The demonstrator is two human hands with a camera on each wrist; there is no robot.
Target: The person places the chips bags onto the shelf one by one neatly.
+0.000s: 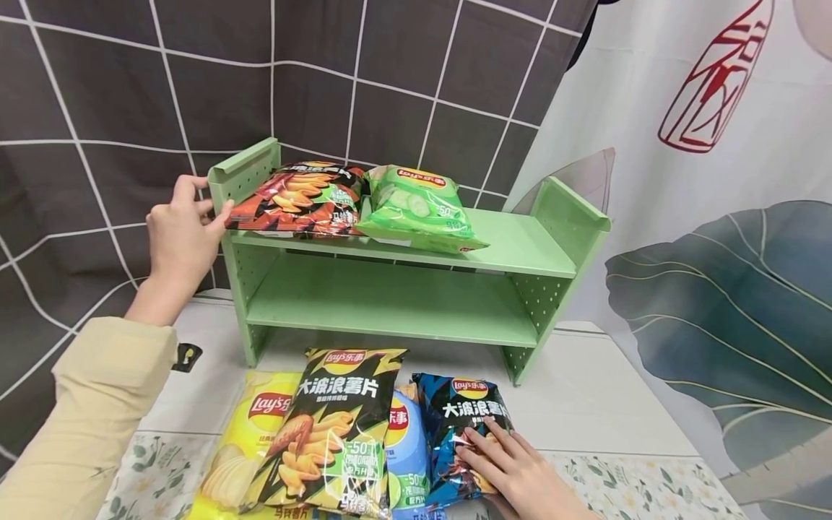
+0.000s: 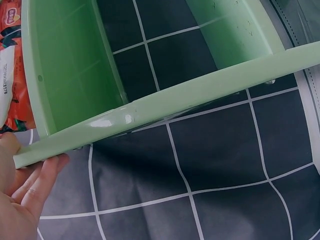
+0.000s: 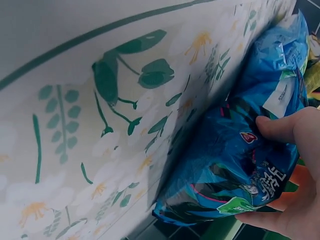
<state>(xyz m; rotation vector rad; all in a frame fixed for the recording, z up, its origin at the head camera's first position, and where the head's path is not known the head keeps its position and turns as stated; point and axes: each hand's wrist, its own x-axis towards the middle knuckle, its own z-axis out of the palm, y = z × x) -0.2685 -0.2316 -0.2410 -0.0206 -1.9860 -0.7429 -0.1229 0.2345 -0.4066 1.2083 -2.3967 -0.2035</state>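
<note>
My left hand (image 1: pixel 182 235) grips the left end of a light green two-tier rack (image 1: pixel 396 296), its thumb on one side of the end panel and its fingers on the other. In the left wrist view, the panel (image 2: pixel 165 107) runs out from between that thumb and the fingers. My right hand (image 1: pixel 523 477) holds a dark blue bag of potato chips (image 1: pixel 445 442) in front of the rack. In the right wrist view, the thumb presses into the crinkled chip bag (image 3: pixel 220 160) while the other fingers lie across its far side.
On the rack's top tier lie a red-and-black chip bag (image 1: pixel 299 198) and a green chip bag (image 1: pixel 419 206). Left of the dark blue bag, a black chip bag (image 1: pixel 325 448) overlaps a yellow one (image 1: pixel 224 462) and a light blue one (image 1: pixel 408 462). A dark gridded cloth (image 1: pixel 162 101) hangs behind.
</note>
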